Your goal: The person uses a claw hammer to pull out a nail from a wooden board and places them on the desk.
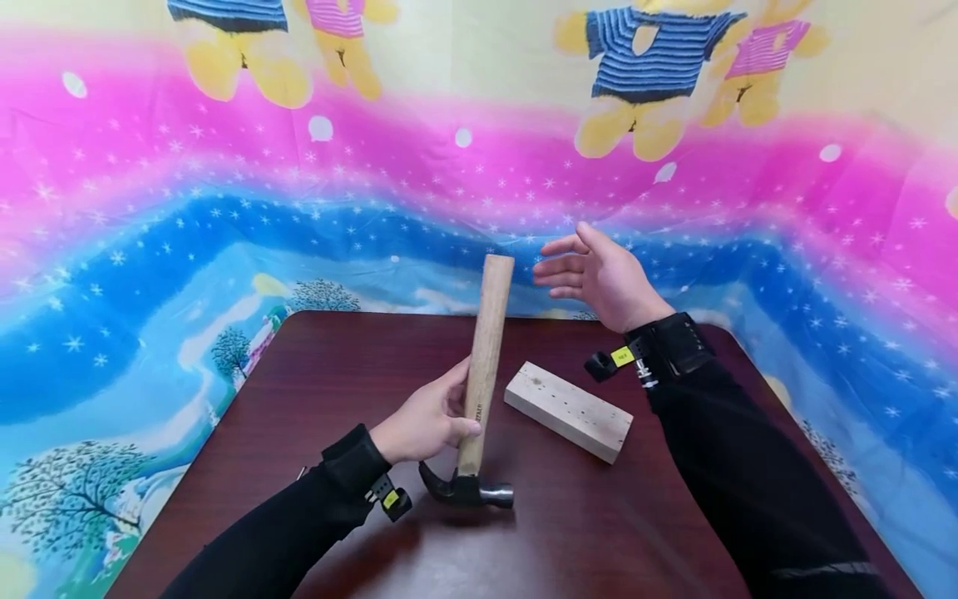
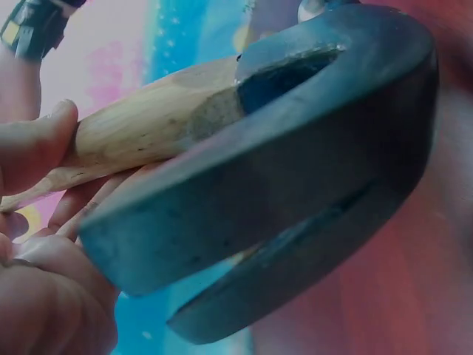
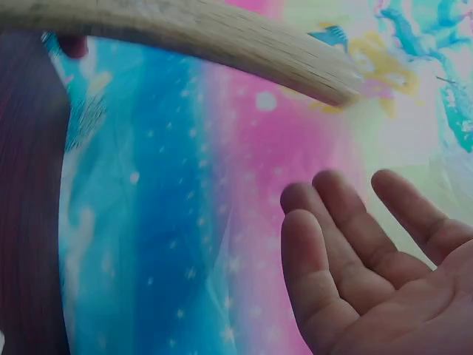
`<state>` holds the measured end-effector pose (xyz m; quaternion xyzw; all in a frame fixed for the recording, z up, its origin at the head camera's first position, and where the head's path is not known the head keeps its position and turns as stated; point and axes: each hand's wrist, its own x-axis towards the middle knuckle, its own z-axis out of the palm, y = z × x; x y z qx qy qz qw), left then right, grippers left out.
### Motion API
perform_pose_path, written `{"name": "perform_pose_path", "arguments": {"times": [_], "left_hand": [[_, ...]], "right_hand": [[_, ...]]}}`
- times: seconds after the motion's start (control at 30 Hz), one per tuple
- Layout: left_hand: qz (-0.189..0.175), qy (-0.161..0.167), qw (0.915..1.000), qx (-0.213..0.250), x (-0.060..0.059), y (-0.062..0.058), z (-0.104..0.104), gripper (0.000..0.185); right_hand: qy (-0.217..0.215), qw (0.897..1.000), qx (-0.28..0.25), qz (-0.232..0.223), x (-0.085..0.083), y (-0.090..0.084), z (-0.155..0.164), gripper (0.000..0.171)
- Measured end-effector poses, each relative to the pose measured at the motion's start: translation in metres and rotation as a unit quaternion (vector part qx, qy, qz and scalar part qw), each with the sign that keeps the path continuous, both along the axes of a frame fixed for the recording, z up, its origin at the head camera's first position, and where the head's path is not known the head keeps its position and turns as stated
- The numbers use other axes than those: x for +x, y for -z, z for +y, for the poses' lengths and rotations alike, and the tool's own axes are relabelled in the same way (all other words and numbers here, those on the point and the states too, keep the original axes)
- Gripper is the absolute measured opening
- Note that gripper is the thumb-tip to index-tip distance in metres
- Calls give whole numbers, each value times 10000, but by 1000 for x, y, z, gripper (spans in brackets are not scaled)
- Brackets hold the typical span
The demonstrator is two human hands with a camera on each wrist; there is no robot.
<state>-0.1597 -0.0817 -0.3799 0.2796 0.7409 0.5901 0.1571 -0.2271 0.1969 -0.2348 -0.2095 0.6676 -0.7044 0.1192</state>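
My left hand (image 1: 427, 416) grips a claw hammer (image 1: 486, 349) by the lower part of its wooden handle, close to the head. The handle points up and tilts slightly right; the black head (image 1: 460, 491) hangs at the bottom, its claw to the left and its shiny face to the right. In the left wrist view the split claw (image 2: 244, 200) fills the middle, with thumb and fingers around the handle. My right hand (image 1: 609, 279) is raised to the right of the handle's top end, fingers extended and apart from it, holding nothing.
A pale wooden block (image 1: 569, 412) with small dark holes lies slantwise on the dark red-brown table (image 1: 299, 383), right of the hammer. Behind the table hangs a colourful cloth (image 1: 449, 191) with printed bears, along the back and both sides.
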Motion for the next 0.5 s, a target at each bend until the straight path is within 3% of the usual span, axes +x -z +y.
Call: {"name": "perform_pose_path", "arguments": {"times": [0.23, 0.37, 0.5], "left_hand": [[-805, -64, 9965, 195, -2, 25, -25, 95], [-1130, -157, 9935, 28, -2, 37, -36, 97], [-1528, -217, 9879, 143, -2, 47, -44, 98]], "right_hand": [[453, 9977, 502, 96, -6, 8, 15, 71], [560, 9965, 617, 6, -10, 12, 23, 74], [593, 9957, 709, -72, -12, 15, 30, 76]]}}
